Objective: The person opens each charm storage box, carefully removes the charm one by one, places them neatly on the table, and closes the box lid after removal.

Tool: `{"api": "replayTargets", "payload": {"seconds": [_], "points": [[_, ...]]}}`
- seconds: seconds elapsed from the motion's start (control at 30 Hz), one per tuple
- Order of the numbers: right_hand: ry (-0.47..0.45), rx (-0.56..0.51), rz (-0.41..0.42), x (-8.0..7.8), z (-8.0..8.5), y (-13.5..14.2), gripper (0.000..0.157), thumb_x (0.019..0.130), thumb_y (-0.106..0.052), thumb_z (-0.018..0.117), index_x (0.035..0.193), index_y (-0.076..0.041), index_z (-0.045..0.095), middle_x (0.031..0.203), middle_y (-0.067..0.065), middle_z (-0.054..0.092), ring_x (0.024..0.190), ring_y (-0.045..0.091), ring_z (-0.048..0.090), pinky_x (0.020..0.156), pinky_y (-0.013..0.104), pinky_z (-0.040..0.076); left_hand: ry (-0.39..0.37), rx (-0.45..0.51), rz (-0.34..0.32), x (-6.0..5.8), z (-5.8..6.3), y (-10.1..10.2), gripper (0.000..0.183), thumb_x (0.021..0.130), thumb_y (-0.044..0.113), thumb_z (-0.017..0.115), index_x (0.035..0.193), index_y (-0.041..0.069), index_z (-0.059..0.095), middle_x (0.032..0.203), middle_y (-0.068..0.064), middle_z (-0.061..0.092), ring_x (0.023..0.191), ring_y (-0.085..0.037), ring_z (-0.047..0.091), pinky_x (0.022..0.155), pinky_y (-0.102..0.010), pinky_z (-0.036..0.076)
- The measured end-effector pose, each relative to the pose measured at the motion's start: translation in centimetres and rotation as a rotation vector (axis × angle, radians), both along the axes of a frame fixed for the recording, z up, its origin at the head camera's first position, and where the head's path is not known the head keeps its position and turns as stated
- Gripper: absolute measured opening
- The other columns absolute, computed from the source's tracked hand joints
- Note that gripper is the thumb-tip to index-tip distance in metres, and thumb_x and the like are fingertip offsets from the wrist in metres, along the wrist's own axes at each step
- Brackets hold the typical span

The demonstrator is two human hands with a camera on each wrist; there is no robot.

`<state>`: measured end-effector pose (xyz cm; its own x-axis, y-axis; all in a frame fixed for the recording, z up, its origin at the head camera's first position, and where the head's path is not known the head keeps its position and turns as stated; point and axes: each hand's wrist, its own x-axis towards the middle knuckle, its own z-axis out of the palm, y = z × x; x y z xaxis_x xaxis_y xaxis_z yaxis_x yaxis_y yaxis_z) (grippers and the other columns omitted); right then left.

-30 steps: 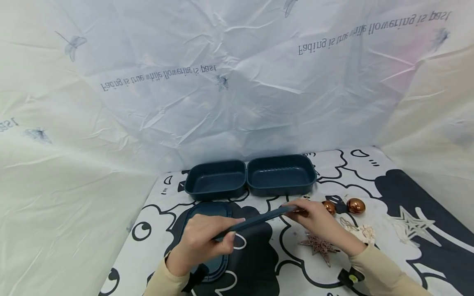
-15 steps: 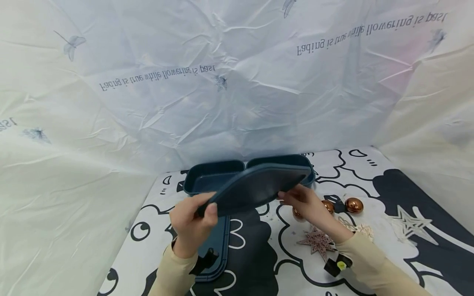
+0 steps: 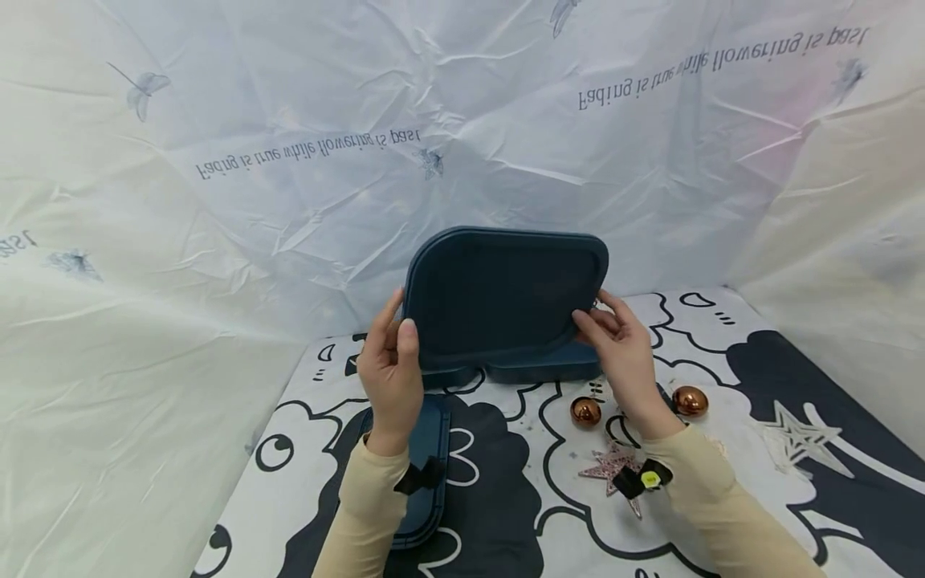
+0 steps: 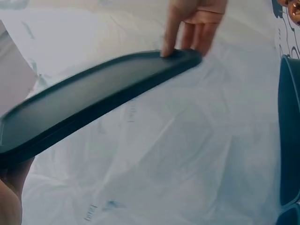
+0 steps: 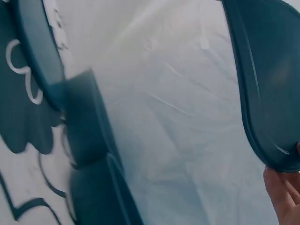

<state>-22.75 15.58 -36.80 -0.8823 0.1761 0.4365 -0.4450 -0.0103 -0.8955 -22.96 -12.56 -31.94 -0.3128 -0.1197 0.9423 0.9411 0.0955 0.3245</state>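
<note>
A dark blue lid, rectangular with rounded corners, is held up and tilted, its broad recessed face toward the head camera. My left hand grips its left edge, thumb on the near face. At the lower right corner my right hand pinches the rim between thumb and fingers, as the right wrist view also shows with the lid. Behind the lid stand two dark blue boxes, mostly hidden by it. A second blue lid lies flat on the table, partly behind the left forearm.
Copper baubles sit on the patterned tablecloth near the right arm. A pink glitter star lies partly under that wrist, and a white star lies far right. White plastic sheeting encloses the back and sides.
Both hands have raised the lid from low over the table and turned it from edge-on to nearly upright. It now covers much of the two boxes. The flat lid and ornaments stayed put.
</note>
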Motion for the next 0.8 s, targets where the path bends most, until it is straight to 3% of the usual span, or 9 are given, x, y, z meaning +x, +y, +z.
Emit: {"api": "replayTargets", "payload": {"seconds": [0.23, 0.37, 0.43, 0.47, 0.53, 0.57, 0.63, 0.67, 0.8], "points": [[-0.013, 0.078, -0.172, -0.7, 0.7, 0.8, 0.058, 0.100, -0.032, 0.065, 0.154, -0.020, 0.045, 0.134, 0.011, 0.063, 0.107, 0.003, 0.064, 0.085, 0.015, 0.054, -0.146, -0.037, 0.061, -2.3, -1.2, 1.2, 0.039, 0.109, 0.019, 0.048, 0.145, 0.006, 0.055, 0.057, 0.002, 0.032, 0.048, -0.009, 0.028, 0.046, -0.025, 0.024], [-0.065, 0.127, -0.209, -1.4, 0.4, 1.2, 0.060, 0.101, -0.038, 0.063, 0.155, -0.027, 0.040, 0.146, 0.011, 0.055, 0.123, 0.013, 0.059, 0.094, 0.016, 0.051, -0.232, -0.071, 0.114, -3.7, -2.0, 2.0, 0.042, 0.108, 0.009, 0.046, 0.150, 0.010, 0.050, 0.056, -0.001, 0.035, 0.047, -0.013, 0.028, 0.047, -0.027, 0.027], [-0.088, 0.151, -0.206, -1.8, 0.0, 1.5, 0.061, 0.102, -0.038, 0.061, 0.157, -0.029, 0.036, 0.150, 0.010, 0.050, 0.131, 0.020, 0.055, 0.102, 0.022, 0.049, -0.261, -0.090, 0.122, -4.4, -2.5, 2.4, 0.044, 0.108, 0.005, 0.047, 0.152, 0.009, 0.047, 0.062, -0.007, 0.045, 0.048, -0.017, 0.031, 0.050, -0.029, 0.031], [-0.098, 0.164, -0.204, -2.0, -0.2, 1.6, 0.062, 0.102, -0.038, 0.061, 0.157, -0.030, 0.034, 0.152, 0.009, 0.048, 0.134, 0.022, 0.053, 0.105, 0.026, 0.048, -0.275, -0.105, 0.130, -4.8, -2.8, 2.5, 0.046, 0.107, 0.005, 0.048, 0.153, 0.008, 0.045, 0.071, -0.009, 0.056, 0.052, -0.017, 0.041, 0.054, -0.028, 0.039], [-0.115, 0.197, -0.208, -2.3, -0.6, 1.9, 0.063, 0.103, -0.038, 0.060, 0.158, -0.029, 0.032, 0.155, 0.008, 0.044, 0.138, 0.025, 0.048, 0.110, 0.035, 0.044, -0.308, -0.146, 0.143, -5.4, -3.4, 2.8, 0.049, 0.107, 0.009, 0.049, 0.155, 0.008, 0.040, 0.106, -0.014, 0.069, 0.075, -0.019, 0.063, 0.071, -0.027, 0.052], [-0.122, 0.208, -0.213, -2.5, -0.8, 2.1, 0.063, 0.102, -0.038, 0.060, 0.158, -0.028, 0.032, 0.156, 0.007, 0.043, 0.139, 0.025, 0.047, 0.111, 0.038, 0.043, -0.324, -0.169, 0.147, -5.7, -3.7, 2.9, 0.051, 0.107, 0.011, 0.051, 0.156, 0.008, 0.037, 0.127, -0.016, 0.065, 0.093, -0.021, 0.067, 0.082, -0.030, 0.055], [-0.144, 0.223, -0.220, -2.8, -1.1, 2.5, 0.064, 0.102, -0.039, 0.060, 0.158, -0.026, 0.032, 0.157, 0.005, 0.042, 0.140, 0.025, 0.045, 0.112, 0.043, 0.042, -0.363, -0.226, 0.169, -6.2, -4.4, 3.1, 0.057, 0.107, 0.019, 0.053, 0.159, 0.009, 0.031, 0.155, -0.012, 0.044, 0.126, -0.023, 0.058, 0.102, -0.037, 0.051], [-0.158, 0.227, -0.217, -2.9, -1.2, 2.7, 0.065, 0.102, -0.040, 0.060, 0.159, -0.025, 0.032, 0.157, 0.005, 0.041, 0.141, 0.025, 0.044, 0.112, 0.044, 0.041, -0.385, -0.259, 0.182, -6.5, -4.8, 3.1, 0.061, 0.107, 0.023, 0.054, 0.160, 0.010, 0.027, 0.159, -0.010, 0.038, 0.137, -0.022, 0.049, 0.108, -0.040, 0.047], [-0.224, 0.263, -0.181, -3.5, -1.6, 3.4, 0.068, 0.103, -0.038, 0.059, 0.160, -0.020, 0.027, 0.160, 0.011, 0.035, 0.143, 0.028, 0.040, 0.114, 0.047, 0.038, -0.499, -0.391, 0.182, -7.4, -6.2, 3.2, 0.082, 0.103, 0.041, 0.059, 0.163, 0.017, 0.010, 0.164, -0.009, 0.027, 0.145, -0.025, 0.038, 0.114, -0.046, 0.040]]}}
